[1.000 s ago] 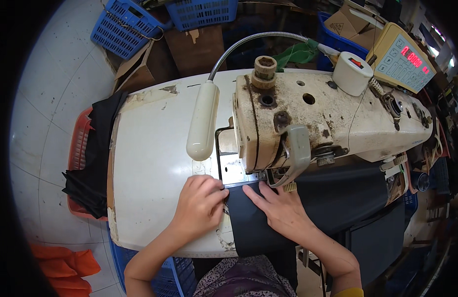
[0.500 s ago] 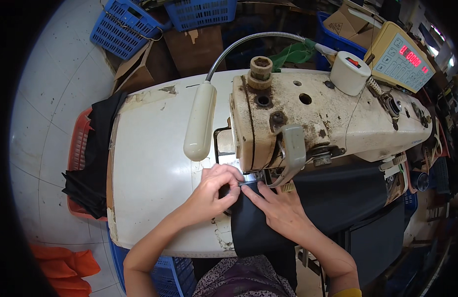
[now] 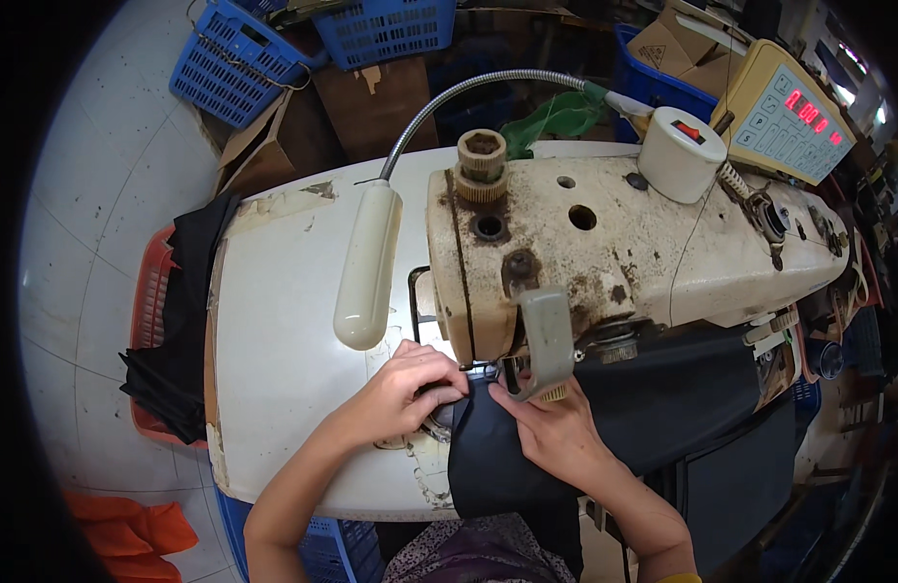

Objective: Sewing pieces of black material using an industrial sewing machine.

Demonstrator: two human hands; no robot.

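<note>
A black fabric piece [image 3: 497, 457] lies under the head of a worn cream sewing machine [image 3: 604, 253] and hangs over the table's front edge. My left hand [image 3: 402, 394] is closed, thumb and fingers pinched at the fabric's left edge, just left of the needle area. My right hand [image 3: 560, 432] rests over the fabric, thumb and forefinger closed on it close to the presser foot. A grey lever [image 3: 546, 335] on the machine hides some of its fingertips. The needle itself is hard to make out.
A lamp [image 3: 369, 267] on a bent metal neck hangs left of the machine head. The white table [image 3: 284, 321] spreads leftward. Beside it, a red basket [image 3: 155, 321] holds dark cloth. Blue baskets [image 3: 240, 63] and cartons stand behind; a control panel [image 3: 794, 112] is at far right.
The view has shifted, so the machine and lamp sit lower and further left. My right hand's fingers have drawn together from a flatter spread. My left hand keeps its pinch.
</note>
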